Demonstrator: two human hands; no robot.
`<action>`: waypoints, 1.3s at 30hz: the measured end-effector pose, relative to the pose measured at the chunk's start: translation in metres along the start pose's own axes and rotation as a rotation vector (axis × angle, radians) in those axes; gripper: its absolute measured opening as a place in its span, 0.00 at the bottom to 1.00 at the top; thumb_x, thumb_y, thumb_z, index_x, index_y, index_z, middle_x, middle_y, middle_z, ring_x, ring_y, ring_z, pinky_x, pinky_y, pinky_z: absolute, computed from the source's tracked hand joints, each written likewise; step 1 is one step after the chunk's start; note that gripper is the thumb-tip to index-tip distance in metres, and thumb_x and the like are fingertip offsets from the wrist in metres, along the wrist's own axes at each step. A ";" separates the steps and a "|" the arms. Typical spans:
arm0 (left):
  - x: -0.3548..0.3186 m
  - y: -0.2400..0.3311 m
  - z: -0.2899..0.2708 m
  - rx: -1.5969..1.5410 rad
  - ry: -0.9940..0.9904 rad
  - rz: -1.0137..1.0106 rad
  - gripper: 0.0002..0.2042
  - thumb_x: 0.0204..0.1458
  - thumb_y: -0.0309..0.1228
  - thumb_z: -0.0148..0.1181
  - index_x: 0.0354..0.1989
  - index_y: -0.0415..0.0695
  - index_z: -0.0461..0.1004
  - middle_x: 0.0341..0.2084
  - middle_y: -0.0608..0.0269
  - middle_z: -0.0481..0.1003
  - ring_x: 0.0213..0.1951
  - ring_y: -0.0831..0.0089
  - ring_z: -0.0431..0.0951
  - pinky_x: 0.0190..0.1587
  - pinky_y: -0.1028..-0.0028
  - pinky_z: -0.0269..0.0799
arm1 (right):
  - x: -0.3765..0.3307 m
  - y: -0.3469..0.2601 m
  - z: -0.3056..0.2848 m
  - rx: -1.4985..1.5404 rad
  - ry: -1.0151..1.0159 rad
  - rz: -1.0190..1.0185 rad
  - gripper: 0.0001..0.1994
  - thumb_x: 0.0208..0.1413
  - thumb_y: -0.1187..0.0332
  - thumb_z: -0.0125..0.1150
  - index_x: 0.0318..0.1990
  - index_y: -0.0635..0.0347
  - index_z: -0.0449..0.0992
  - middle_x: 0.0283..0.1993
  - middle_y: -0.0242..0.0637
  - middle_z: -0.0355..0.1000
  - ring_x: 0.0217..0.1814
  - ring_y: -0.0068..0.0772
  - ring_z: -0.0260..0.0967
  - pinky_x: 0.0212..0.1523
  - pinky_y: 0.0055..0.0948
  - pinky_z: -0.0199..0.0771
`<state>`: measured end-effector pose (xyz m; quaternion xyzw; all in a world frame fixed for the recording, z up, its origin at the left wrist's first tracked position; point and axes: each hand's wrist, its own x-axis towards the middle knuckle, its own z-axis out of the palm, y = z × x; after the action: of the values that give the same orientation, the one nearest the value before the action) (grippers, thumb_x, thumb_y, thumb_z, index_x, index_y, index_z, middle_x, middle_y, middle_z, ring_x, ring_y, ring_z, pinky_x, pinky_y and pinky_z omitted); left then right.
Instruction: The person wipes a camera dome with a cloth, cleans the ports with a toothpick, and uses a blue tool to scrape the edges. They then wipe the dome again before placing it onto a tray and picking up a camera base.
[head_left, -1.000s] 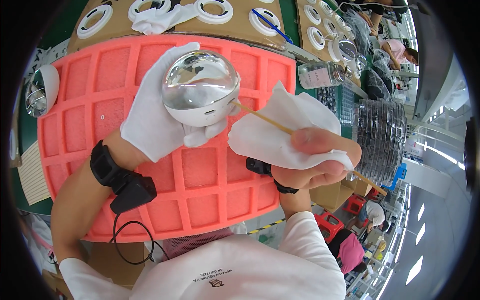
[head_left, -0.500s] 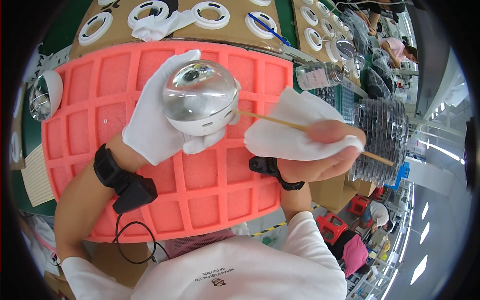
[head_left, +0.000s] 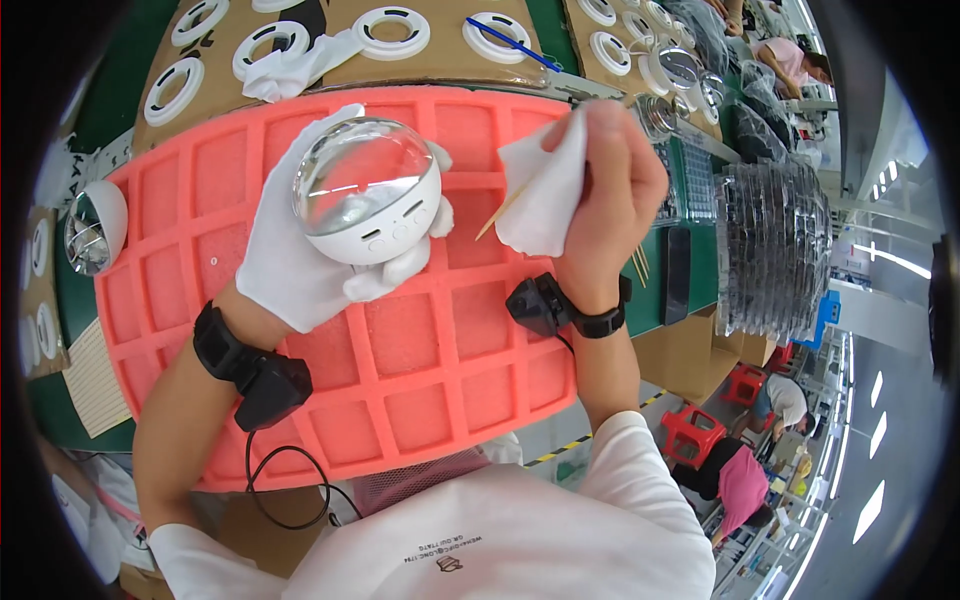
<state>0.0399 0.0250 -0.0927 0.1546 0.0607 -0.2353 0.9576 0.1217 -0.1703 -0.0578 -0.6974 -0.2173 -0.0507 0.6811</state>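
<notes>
My left hand, in a white glove, grips a round white device with a clear, shiny dome on top. Slots and small round buttons on its white base face to the right and toward me. To its right, apart from the device, my bare right hand is raised and closed. It pinches a white cloth together with a thin wooden stick, whose tip points down and left below the cloth. Both hands are above a pink foam tray with square pockets.
A second domed device stands left of the tray. White rings, a crumpled cloth and a blue pen lie on cardboard behind. A glass jar, dark bar and stacked clear trays are right. People work farther off.
My right hand has lifted and turned upright, taking the stick's tip away from the device. The device in my left hand has moved slightly left and turned, showing more of its slots and buttons.
</notes>
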 end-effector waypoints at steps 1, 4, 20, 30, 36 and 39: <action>0.001 0.000 0.000 -0.004 0.010 -0.002 0.33 0.64 0.57 0.37 0.54 0.36 0.70 0.35 0.41 0.76 0.18 0.62 0.72 0.11 0.76 0.59 | 0.001 0.001 0.001 -0.001 0.008 0.002 0.16 0.70 0.65 0.49 0.31 0.66 0.75 0.26 0.28 0.69 0.26 0.15 0.60 0.28 0.19 0.55; 0.001 -0.001 0.004 0.006 0.055 0.013 0.33 0.64 0.58 0.36 0.55 0.36 0.69 0.35 0.41 0.75 0.18 0.62 0.73 0.10 0.77 0.59 | 0.005 0.008 0.000 0.030 -0.111 0.133 0.13 0.67 0.67 0.55 0.33 0.66 0.78 0.25 0.28 0.74 0.22 0.13 0.62 0.22 0.17 0.56; 0.006 -0.010 0.008 0.187 0.063 0.009 0.28 0.68 0.51 0.38 0.61 0.38 0.65 0.47 0.42 0.76 0.50 0.49 0.77 0.40 0.55 0.80 | 0.016 0.026 -0.001 -0.165 -0.455 0.467 0.10 0.66 0.65 0.57 0.40 0.64 0.77 0.23 0.27 0.73 0.19 0.12 0.64 0.18 0.17 0.59; 0.002 -0.011 0.004 -0.041 0.007 0.208 0.29 0.68 0.46 0.45 0.70 0.40 0.56 0.59 0.45 0.70 0.60 0.53 0.72 0.65 0.51 0.67 | 0.016 0.030 -0.001 -0.056 -0.456 0.486 0.09 0.67 0.67 0.56 0.38 0.64 0.75 0.22 0.27 0.71 0.17 0.14 0.61 0.16 0.19 0.56; 0.000 -0.005 0.001 -0.338 0.039 0.090 0.31 0.65 0.54 0.47 0.59 0.35 0.68 0.58 0.43 0.71 0.61 0.49 0.72 0.66 0.47 0.66 | 0.014 0.026 0.001 -0.064 -0.432 0.512 0.09 0.67 0.66 0.56 0.39 0.63 0.75 0.19 0.28 0.68 0.16 0.14 0.60 0.16 0.19 0.55; -0.002 -0.003 -0.008 -0.243 -0.038 0.082 0.30 0.64 0.55 0.48 0.57 0.35 0.70 0.56 0.43 0.73 0.58 0.48 0.73 0.63 0.47 0.70 | 0.018 0.026 0.000 -0.081 -0.471 0.525 0.11 0.66 0.64 0.57 0.40 0.65 0.74 0.20 0.30 0.69 0.19 0.16 0.64 0.17 0.21 0.61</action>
<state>0.0364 0.0263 -0.1006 0.0356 0.0642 -0.1897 0.9791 0.1475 -0.1659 -0.0755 -0.7486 -0.1796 0.2796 0.5737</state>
